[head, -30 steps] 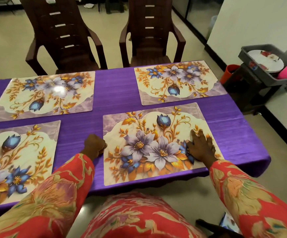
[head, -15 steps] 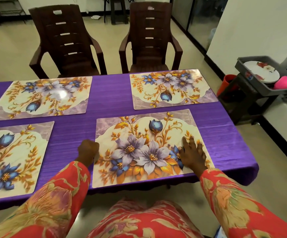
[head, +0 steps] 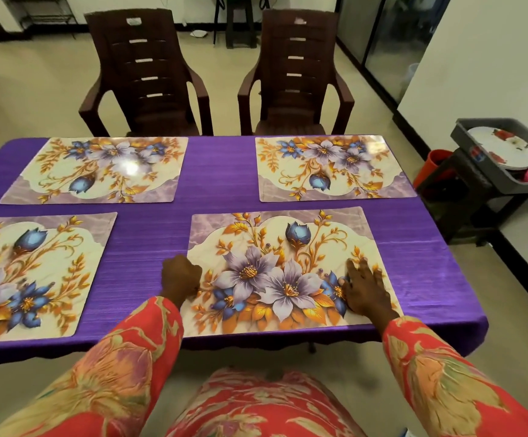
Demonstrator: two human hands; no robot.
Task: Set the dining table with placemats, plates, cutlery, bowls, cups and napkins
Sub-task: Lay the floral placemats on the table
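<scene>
Down at the near edge of the table [head: 224, 190], the right hand [head: 366, 288] lies flat with fingers spread on the nearest placemat [head: 287, 247], close to its right edge. The left hand [head: 180, 277] is curled at that mat's left edge; whether it pinches the edge cannot be told. Left of the left hand lies a second placemat [head: 51, 263], running out of view. Beyond the hands lie two more, the far left placemat [head: 98, 168] and the far right placemat [head: 332, 167], four in all, with purple strips between. Two brown chairs [head: 149, 77] stand past them. Right of the right hand, off the table, a dark tray [head: 477, 159] holds a plate [head: 502, 149].
</scene>
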